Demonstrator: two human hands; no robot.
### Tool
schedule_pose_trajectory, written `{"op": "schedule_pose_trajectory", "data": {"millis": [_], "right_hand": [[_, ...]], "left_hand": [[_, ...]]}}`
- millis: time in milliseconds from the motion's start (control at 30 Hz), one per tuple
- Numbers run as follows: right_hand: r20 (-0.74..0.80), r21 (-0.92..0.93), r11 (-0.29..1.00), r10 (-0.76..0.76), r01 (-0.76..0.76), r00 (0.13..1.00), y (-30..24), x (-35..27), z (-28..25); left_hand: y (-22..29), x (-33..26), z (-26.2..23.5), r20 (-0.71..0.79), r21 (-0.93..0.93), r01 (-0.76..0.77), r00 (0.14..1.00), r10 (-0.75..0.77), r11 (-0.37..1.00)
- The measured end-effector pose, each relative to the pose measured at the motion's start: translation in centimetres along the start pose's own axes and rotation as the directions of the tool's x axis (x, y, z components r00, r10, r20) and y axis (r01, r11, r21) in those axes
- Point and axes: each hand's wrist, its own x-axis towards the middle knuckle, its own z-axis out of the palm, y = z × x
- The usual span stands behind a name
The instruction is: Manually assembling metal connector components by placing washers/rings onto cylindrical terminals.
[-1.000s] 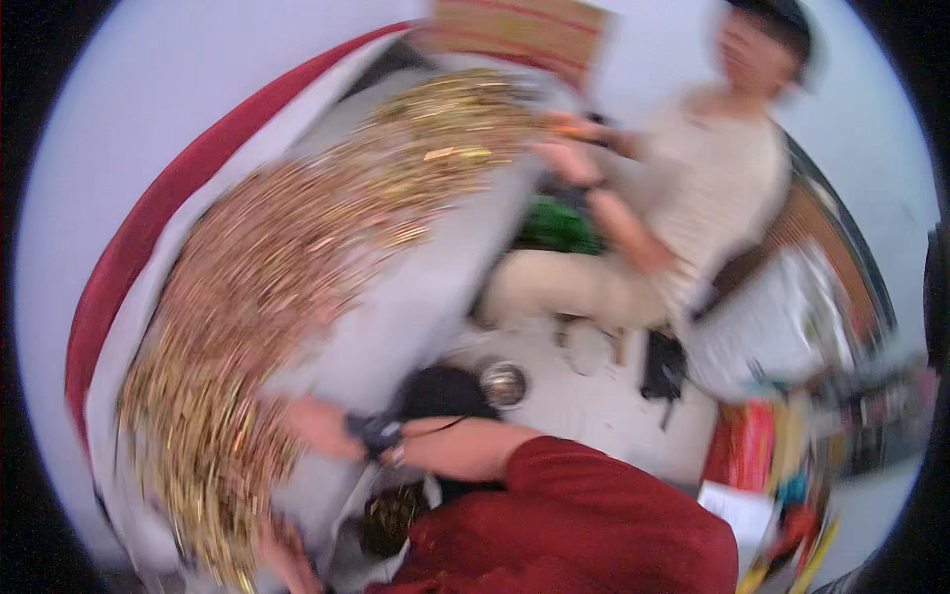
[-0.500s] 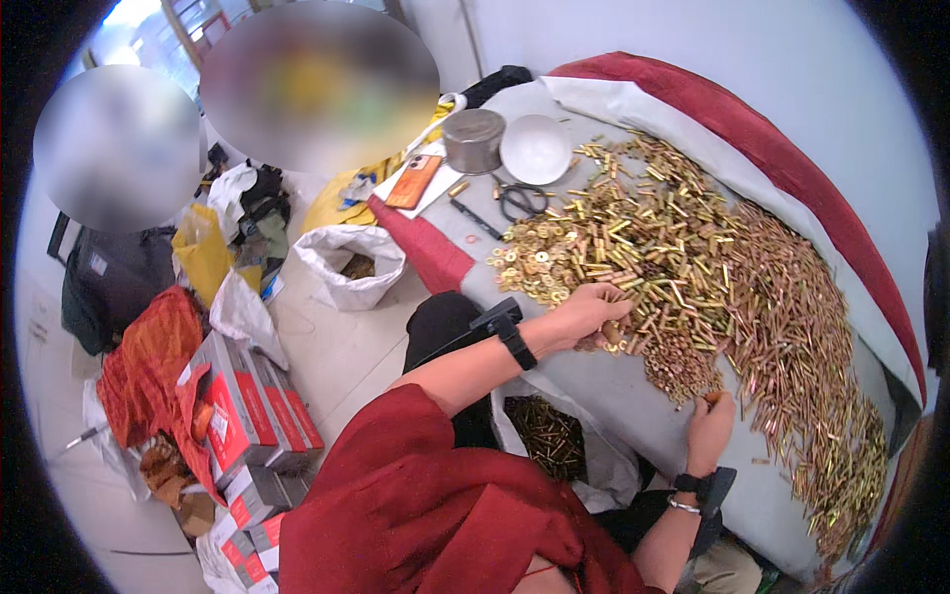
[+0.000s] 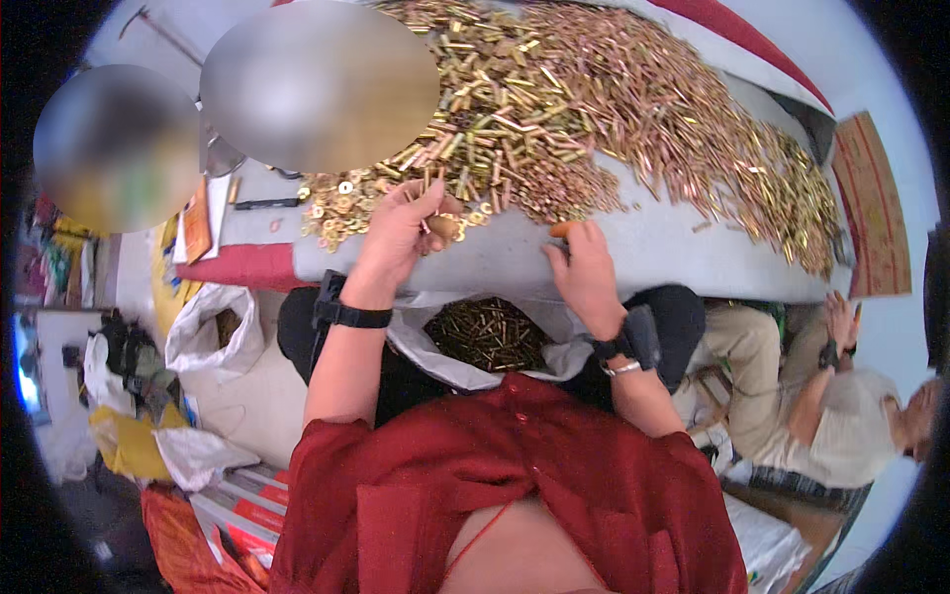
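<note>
1. The scene is being lit brightly and evenly by soft daylight; its source cannot be told.
2. Glints are being thrown off the heap of brass pieces point(image 3: 614, 109), strongest along the far side of the heap.
3. Only faint, soft shadows are being cast on the grey sheet point(image 3: 653, 243) just below the heap, under the left hand point(image 3: 401, 233) and the right hand point(image 3: 586, 272).
4. Straight edges are being bent strongly toward the rim, well away from the heap, and the corners are being cut off by a black circular border.
5. Two oval patches to the left of the heap are being blurred out completely.
6. The heap is being rendered sharply; things near the rim are being softened and smeared.
</note>
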Motion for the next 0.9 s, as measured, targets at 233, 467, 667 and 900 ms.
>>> {"op": "schedule_pose_trajectory", "data": {"millis": [233, 467, 667, 900], "right_hand": [[-0.028, -0.013, 0.999, 0.034, -0.035, 0.999, 0.4, -1.1, 0.0], [-0.033, 0.151, 0.989, 0.002, 0.003, 0.999, -1.6, 1.2, 2.3], [-0.074, 0.111, 0.991, 0.085, -0.077, 0.994, -2.8, 4.3, 4.7], [-0.109, 0.059, 0.992, 0.117, -0.111, 0.987, -3.0, 5.0, 6.2]], "left_hand": [[-0.7, -1.3, 1.2, 0.133, 0.417, 0.143, 0.967, -0.216, 0.898], [-0.6, -0.2, 1.4, 0.054, 0.368, 0.048, 0.996, -0.073, 0.929], [-1.5, 0.3, 1.6, 0.033, 0.183, 0.056, 0.997, -0.063, 0.981], [-1.8, 3.1, 1.6, -0.042, 0.24, -0.031, 0.998, 0.043, 0.97]]}}
